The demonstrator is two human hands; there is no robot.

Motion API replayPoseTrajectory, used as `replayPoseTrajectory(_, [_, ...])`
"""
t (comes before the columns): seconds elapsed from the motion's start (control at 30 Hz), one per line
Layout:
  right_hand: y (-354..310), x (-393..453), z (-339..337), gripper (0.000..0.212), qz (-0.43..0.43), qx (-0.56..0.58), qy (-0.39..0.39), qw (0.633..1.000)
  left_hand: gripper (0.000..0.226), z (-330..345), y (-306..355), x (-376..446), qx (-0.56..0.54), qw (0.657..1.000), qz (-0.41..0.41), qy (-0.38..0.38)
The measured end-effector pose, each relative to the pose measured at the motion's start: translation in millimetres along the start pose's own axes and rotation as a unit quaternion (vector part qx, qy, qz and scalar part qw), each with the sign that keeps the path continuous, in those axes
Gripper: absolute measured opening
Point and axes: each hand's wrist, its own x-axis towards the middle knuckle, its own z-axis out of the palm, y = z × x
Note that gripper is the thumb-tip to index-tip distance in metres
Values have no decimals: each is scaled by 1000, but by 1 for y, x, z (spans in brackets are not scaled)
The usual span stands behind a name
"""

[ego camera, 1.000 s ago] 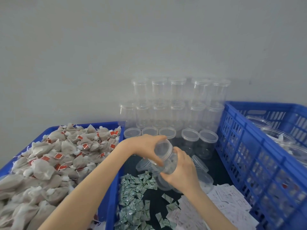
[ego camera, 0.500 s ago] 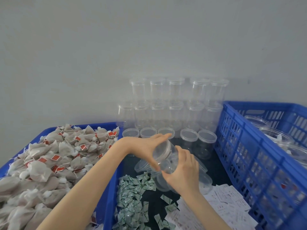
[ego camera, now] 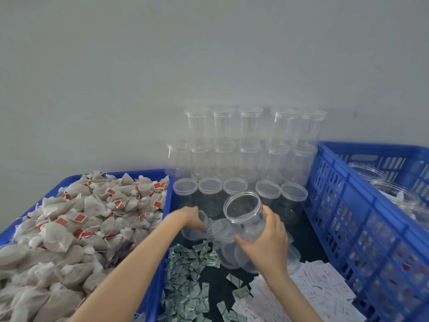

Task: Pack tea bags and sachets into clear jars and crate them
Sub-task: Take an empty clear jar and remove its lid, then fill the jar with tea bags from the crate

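- Head view: right hand (ego camera: 267,240) grips an open clear jar (ego camera: 246,217), fingers wrapped round its lower wall, mouth tilted up and away from the person. Nothing visible inside it.
- Left hand (ego camera: 188,219) is down at a loose lid (ego camera: 197,226) on the dark table (ego camera: 308,235) just left of the jar, fingers curled onto it; looks like a pinch on the rim (lid is clear, so contact is hard to confirm).
- Tea bags (ego camera: 76,228) heaped in the blue tray (ego camera: 148,173) at left, pile barely dented as far as I can judge.
- Green sachets (ego camera: 188,287) and white sachets (ego camera: 322,287) lie loose on the table near the person.
- Rows of capped empty jars (ego camera: 243,147) stacked at the wall: a lot left to fill.
- Blue crate (ego camera: 362,205) at right already holds some jars (ego camera: 394,194) with contents (count unclear).
- Judgement: mid-batch; this jar is open and not yet filled, then needs capping and crating.
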Motion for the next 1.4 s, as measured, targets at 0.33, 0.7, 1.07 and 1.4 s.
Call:
replayPoseTrajectory(0.33, [-1,-9,12,100,17,65,-98,993,87,33,-4,26,-29,999,0,-40])
replayPoseTrajectory(0.7, [-36,-29,51,97,24,198,-233,952,11,-10,-79,-18,-90,857,-66,503])
replayPoseTrajectory(1.07, [-52,-46,65,95,-7,198,-273,941,22,27,-138,-9,17,929,-126,348])
replayPoseTrajectory(1.4, [-63,-47,72,93,18,214,-301,929,22,-19,-141,-55,-239,857,-58,453])
